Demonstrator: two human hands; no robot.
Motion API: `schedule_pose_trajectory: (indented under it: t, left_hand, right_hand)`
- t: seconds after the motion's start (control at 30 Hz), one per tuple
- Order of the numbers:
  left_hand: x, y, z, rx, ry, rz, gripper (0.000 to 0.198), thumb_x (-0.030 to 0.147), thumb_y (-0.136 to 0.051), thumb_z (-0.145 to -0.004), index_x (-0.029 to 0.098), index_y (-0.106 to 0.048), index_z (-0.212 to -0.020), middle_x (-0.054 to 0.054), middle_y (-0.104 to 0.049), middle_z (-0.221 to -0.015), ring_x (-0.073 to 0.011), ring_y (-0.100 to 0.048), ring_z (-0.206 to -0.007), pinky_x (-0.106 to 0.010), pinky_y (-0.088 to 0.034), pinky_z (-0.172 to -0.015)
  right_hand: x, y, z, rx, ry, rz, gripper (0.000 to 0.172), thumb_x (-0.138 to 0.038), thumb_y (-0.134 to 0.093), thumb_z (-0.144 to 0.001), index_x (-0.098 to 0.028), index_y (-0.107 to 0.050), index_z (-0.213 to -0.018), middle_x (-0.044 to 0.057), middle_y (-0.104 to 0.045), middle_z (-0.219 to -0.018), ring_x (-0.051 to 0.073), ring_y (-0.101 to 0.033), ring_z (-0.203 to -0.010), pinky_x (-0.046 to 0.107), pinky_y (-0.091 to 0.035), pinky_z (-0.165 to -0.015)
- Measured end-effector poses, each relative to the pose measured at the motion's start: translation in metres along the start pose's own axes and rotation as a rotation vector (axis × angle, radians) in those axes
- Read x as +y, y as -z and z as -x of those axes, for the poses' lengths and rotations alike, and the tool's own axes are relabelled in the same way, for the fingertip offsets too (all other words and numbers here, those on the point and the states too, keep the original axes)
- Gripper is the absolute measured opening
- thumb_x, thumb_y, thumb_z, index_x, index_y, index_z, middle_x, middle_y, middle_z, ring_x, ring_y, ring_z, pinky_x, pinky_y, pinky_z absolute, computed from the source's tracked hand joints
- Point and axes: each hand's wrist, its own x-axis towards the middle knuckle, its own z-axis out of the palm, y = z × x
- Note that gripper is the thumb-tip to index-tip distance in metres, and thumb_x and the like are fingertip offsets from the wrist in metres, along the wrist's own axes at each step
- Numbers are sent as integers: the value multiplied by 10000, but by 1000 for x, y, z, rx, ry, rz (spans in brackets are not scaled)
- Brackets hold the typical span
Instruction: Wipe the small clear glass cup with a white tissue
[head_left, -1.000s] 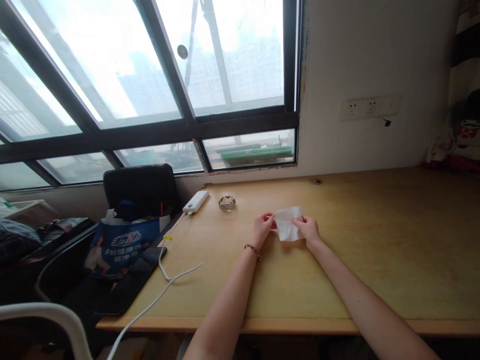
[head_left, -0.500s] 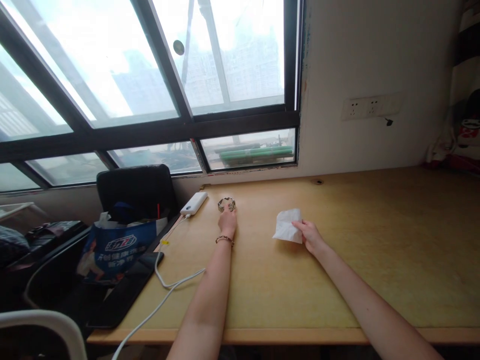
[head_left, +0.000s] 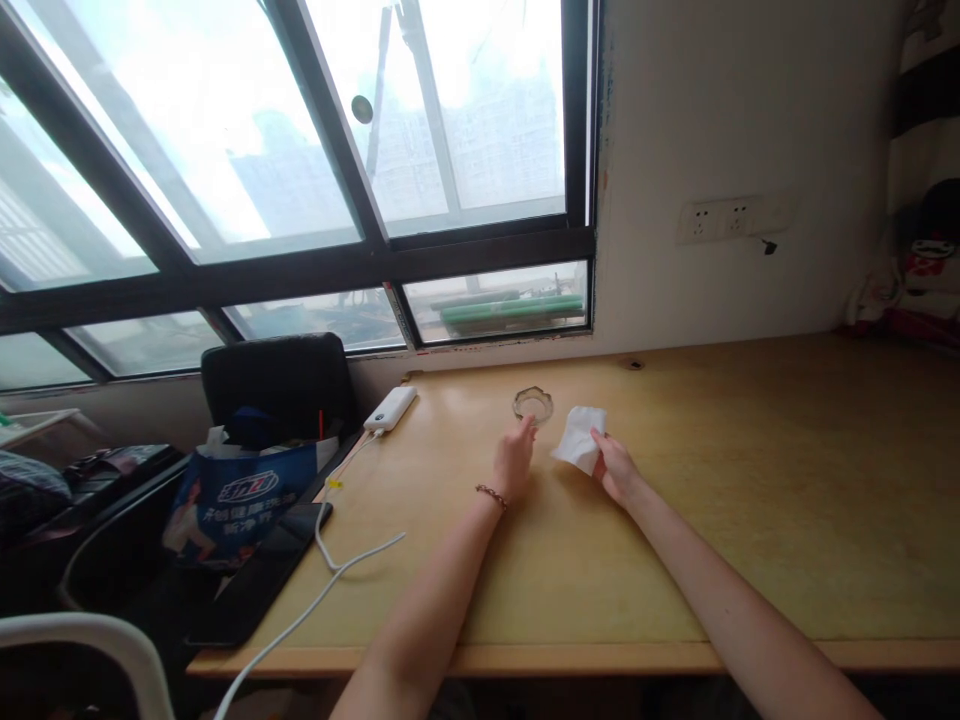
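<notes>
Glass dish: a round, clear dish (head_left: pixel 533 392) with a scalloped rim, at the far end of the left grip's reach; whether its base rests on the bench (head_left: pixel 720 560) or hangs just above it, I cannot tell.
Left grip: the hand (head_left: pixel 514 460) has its fingertips closed on the dish's near rim, so the dish lies straight beyond the fingers.
Left wrist: a beaded bracelet (head_left: pixel 491 494).
Right grip: the other hand (head_left: pixel 617 470) pinches a white tissue (head_left: pixel 577 440) by its right side, thumb on top.
Gap: the tissue is just right of the dish and a little nearer the person, apart from it; the right grip lies farther right.
Bench's left side: a white power bank (head_left: pixel 391 409) with a white cable (head_left: pixel 352 562), well apart from both hands.
</notes>
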Motion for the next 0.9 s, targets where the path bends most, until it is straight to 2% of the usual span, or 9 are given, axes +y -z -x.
schedule_pose_trajectory:
  t: [0.1, 0.2, 0.3, 0.37, 0.43, 0.5, 0.63, 0.77, 0.9]
  left_hand:
    - [-4, -33, 22, -224, -172, -22, 156, 145, -644, -667, 215, -618, -804, -44, -561, -750, -148, -553, -787, -148, -396, -688]
    - [-2, -50, 41, -319, -174, 69, 164, 120, -643, -660, 203, -624, -800, -51, -563, -791, -141, -557, -814, -128, -402, -693]
    - [4, -58, 52, -291, -184, 108, 308, 147, -671, -640, 213, -589, -930, -40, -573, -843, -122, -571, -754, -134, -426, -667]
    - [8, -63, 57, -213, -194, 117, 496, 211, -682, -644, 233, -483, -1098, -25, -580, -823, -109, -578, -642, -159, -450, -597]
    - [10, -68, 59, -131, -137, 169, 584, 314, -653, -676, 227, -363, -1175, -6, -584, -735, -115, -576, -539, -195, -463, -519]
    - [10, -70, 58, -135, -32, 221, 526, 410, -608, -696, 184, -369, -1106, 3, -578, -638, -135, -573, -475, -226, -469, -466]
    - [3, -65, 52, -313, 142, 240, 404, 474, -588, -683, 145, -423, -850, -32, -591, -565, -173, -585, -453, -254, -472, -421]
    - [-3, -59, 47, -331, 218, 333, 346, 442, -549, -724, 151, -394, -827, -83, -627, -618, -198, -617, -513, -263, -489, -456]
    - [-4, -57, 44, -295, 214, 439, 321, 381, -571, -724, 154, -377, -844, -114, -643, -715, -214, -640, -631, -288, -513, -563]
  right_hand:
    - [-2, -2, 1, -52, 85, -27, 269, -360, -605, -692, -204, -548, -904, 19, -652, -840, 158, -618, -731, 257, -505, -643]
    - [-5, 1, -1, 41, 173, -34, 291, -374, -633, -661, -203, -547, -880, 10, -647, -810, 142, -609, -690, 225, -491, -587]
    - [-8, 6, -5, 54, 218, 4, 330, -435, -581, -692, -186, -549, -906, 35, -648, -830, 161, -608, -709, 249, -488, -596]
    - [-9, 10, -9, 70, 259, 90, 365, -470, -557, -698, -169, -558, -906, 46, -648, -840, 171, -603, -733, 260, -484, -624]
    - [-9, 14, -12, 117, 298, 237, 398, -502, -556, -682, -154, -576, -874, 44, -649, -807, 170, -594, -721, 246, -472, -615]
    - [-8, 18, -13, 149, 310, 396, 431, -543, -547, -664, -142, -595, -815, 36, -645, -727, 166, -580, -662, 229, -451, -564]
    - [-9, 20, -12, 115, 305, 552, 537, -635, -439, -681, -128, -615, -701, 21, -614, -593, 150, -548, -573, 217, -413, -511]
    - [-12, 19, -13, 105, 213, 388, 622, -671, -314, -718, -136, -630, -697, 44, -641, -648, 155, -576, -619, 219, -433, -553]
    - [-11, 19, -15, 154, 109, 240, 464, -565, -494, -681, -133, -633, -777, 60, -661, -730, 167, -590, -630, 241, -451, -545]
